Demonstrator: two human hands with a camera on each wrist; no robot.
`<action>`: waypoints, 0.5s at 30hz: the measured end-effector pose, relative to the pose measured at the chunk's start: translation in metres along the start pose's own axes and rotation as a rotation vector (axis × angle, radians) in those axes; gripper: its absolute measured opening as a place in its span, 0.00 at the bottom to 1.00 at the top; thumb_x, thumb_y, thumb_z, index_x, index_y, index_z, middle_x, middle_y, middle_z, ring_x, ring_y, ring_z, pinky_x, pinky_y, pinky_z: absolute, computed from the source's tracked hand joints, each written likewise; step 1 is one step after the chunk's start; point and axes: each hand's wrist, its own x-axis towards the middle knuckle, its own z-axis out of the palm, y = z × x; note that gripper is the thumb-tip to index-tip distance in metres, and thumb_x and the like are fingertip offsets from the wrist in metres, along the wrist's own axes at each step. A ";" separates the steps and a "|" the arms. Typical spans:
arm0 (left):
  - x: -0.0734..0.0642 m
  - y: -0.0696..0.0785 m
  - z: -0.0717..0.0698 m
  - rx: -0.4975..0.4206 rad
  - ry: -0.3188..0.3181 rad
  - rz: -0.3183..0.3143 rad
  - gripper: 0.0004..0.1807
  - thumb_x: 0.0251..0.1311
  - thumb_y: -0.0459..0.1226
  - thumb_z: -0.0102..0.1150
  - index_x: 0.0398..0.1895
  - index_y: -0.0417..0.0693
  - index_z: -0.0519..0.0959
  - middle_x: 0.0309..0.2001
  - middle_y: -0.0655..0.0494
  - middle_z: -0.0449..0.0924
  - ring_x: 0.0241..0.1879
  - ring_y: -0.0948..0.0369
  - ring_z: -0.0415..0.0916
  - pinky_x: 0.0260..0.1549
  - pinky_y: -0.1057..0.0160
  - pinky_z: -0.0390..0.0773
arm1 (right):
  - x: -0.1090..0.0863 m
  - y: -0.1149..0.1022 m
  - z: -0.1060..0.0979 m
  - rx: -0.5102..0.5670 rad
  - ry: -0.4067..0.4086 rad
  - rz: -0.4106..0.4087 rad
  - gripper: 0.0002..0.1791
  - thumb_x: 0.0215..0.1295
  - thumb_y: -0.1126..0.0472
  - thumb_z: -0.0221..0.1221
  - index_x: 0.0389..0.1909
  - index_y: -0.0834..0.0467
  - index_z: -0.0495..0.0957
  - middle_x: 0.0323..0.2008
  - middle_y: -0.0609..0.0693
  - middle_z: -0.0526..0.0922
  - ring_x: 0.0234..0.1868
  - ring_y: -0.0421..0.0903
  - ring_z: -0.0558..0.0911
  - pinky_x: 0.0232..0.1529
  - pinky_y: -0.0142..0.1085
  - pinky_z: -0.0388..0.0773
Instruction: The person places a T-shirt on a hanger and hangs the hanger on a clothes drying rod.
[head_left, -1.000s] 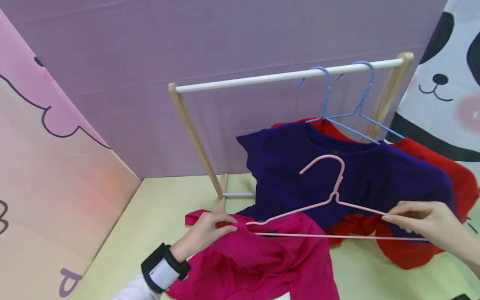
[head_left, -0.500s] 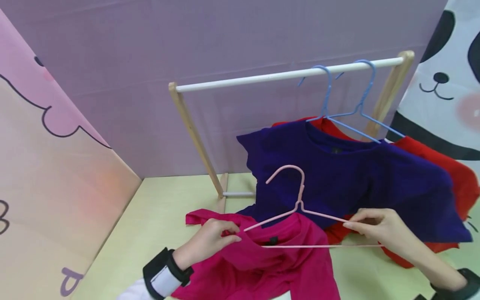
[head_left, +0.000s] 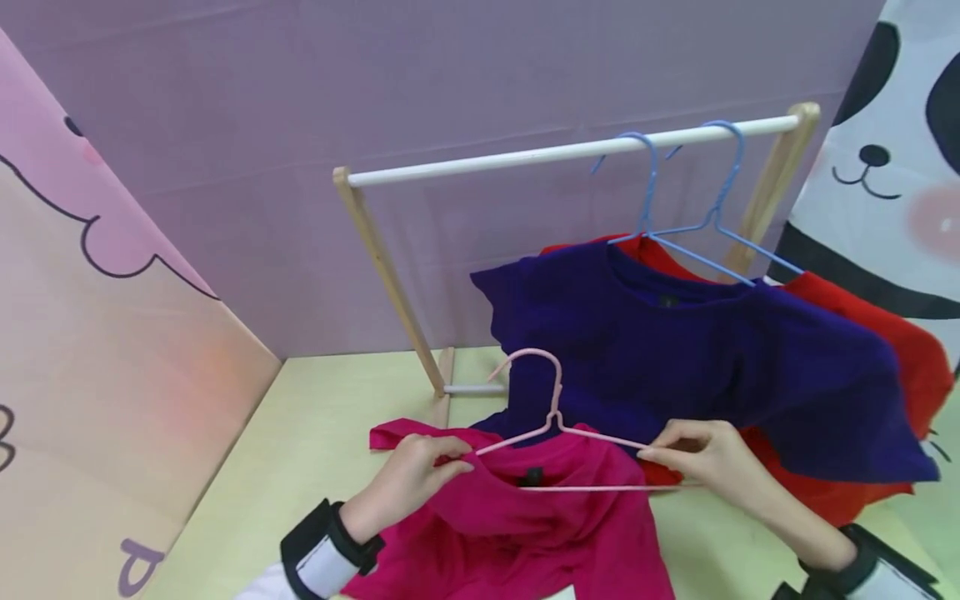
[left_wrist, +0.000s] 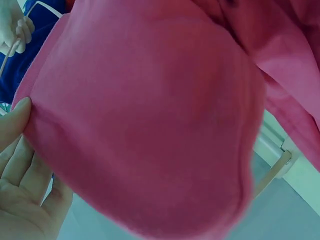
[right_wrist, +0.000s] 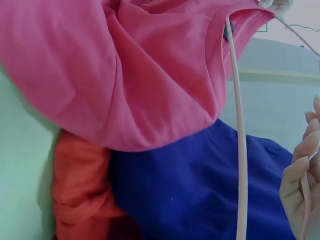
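Observation:
A magenta T-shirt [head_left: 540, 529] lies bunched on the table, its neck opening facing up. My left hand [head_left: 408, 479] pinches the edge of its collar at the left; the left wrist view shows thumb and fingers [left_wrist: 20, 160] on the cloth's edge. In my right hand [head_left: 701, 454] is the right arm of a pink wire hanger [head_left: 557, 404], pinched between thumb and fingers. The hanger's left end is inside the neck opening, hidden by the cloth, and its hook points up. In the right wrist view the hanger's bottom bar [right_wrist: 240, 135] runs into the collar.
Behind stands a wooden rack with a white rail [head_left: 495, 162]. From it a purple-blue T-shirt [head_left: 690, 367] and a red T-shirt [head_left: 911, 358] hang on blue hangers [head_left: 651, 187], right behind my right hand. A purple backdrop [head_left: 375, 75] closes off the table [head_left: 247, 492].
My right hand has moved left, carrying the pink hanger further into the magenta T-shirt's neck. The hook has shifted left and down. My left hand keeps hold of the collar, nearly still.

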 end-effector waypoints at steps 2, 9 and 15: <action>0.000 0.000 -0.001 0.011 0.012 0.005 0.09 0.46 0.31 0.62 0.33 0.45 0.79 0.29 0.53 0.82 0.29 0.67 0.75 0.28 0.65 0.79 | 0.001 -0.002 0.002 0.015 -0.016 0.028 0.04 0.47 0.66 0.63 0.20 0.56 0.78 0.15 0.42 0.75 0.16 0.39 0.72 0.15 0.31 0.70; 0.007 -0.001 -0.001 0.057 0.093 0.105 0.08 0.42 0.31 0.64 0.30 0.44 0.79 0.26 0.54 0.82 0.26 0.69 0.74 0.25 0.67 0.78 | 0.005 -0.009 0.008 0.016 -0.024 0.057 0.04 0.47 0.63 0.63 0.19 0.54 0.77 0.15 0.42 0.74 0.13 0.38 0.67 0.09 0.34 0.66; 0.013 0.001 -0.001 0.061 0.134 0.149 0.07 0.43 0.31 0.64 0.29 0.45 0.79 0.25 0.55 0.81 0.26 0.70 0.74 0.24 0.69 0.77 | 0.007 -0.010 0.017 0.010 -0.014 0.033 0.05 0.48 0.62 0.63 0.19 0.56 0.77 0.15 0.41 0.75 0.14 0.37 0.67 0.11 0.33 0.66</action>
